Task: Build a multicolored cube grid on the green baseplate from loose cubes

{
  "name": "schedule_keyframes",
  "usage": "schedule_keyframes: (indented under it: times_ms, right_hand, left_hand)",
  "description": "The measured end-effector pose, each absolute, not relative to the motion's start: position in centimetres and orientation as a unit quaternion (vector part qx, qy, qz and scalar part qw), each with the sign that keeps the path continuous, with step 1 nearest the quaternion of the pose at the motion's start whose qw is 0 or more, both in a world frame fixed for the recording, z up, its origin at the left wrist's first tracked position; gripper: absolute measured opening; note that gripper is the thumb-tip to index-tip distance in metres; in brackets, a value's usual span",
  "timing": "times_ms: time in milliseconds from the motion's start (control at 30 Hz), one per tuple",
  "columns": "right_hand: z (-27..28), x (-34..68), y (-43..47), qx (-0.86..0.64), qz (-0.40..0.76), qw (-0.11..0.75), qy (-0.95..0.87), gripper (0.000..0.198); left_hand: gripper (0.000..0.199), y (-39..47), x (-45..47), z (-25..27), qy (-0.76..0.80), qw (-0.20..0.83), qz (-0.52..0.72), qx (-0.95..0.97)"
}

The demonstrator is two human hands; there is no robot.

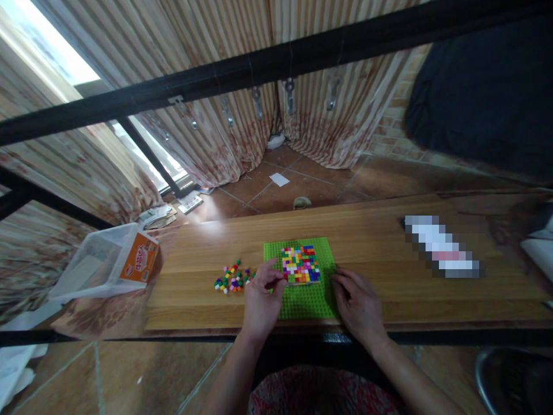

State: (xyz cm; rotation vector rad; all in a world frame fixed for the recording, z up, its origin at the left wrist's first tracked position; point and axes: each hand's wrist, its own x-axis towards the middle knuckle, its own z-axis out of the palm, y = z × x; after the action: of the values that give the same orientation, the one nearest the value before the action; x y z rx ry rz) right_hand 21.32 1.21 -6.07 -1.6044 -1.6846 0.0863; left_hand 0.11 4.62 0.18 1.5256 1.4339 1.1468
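Observation:
A green studded baseplate (306,302) lies flat on the wooden table. On it is a square patch of small multicoloured toy bricks (301,264), packed side by side. My left hand (262,300) is over the plate's left side, thumb and forefinger close together at the patch's lower left corner. Whatever those fingertips may hold is too small to make out. At the plate's right edge, my right hand (358,300) has its fingers curled against the rim. Loose bricks (233,279) in many colours are scattered left of the plate, partly behind my left hand.
A clear plastic bin (103,259) with an orange label stands left of the wooden table (194,248). A blurred-out flat object (440,248) lies on the table's right part. A black metal rail (259,63) with hanging clips crosses above, before striped curtains (216,34).

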Motion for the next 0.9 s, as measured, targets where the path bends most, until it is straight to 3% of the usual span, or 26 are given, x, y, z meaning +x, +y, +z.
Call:
schedule_keyframes:
  times_ms: [333, 900]
  right_hand:
    - [-6.3, 21.4, 1.2, -0.637, 0.028, 0.394, -0.662, 0.023]
    - [-6.8, 21.6, 1.2, -0.631, 0.018, 0.380, -0.676, 0.022]
  left_hand:
    - [0.026, 4.8, 0.6, -0.4, 0.548, 0.457, 0.498, 0.493]
    - [0.026, 5.3, 1.8, -0.2, 0.583, 0.454, 0.500, 0.452]
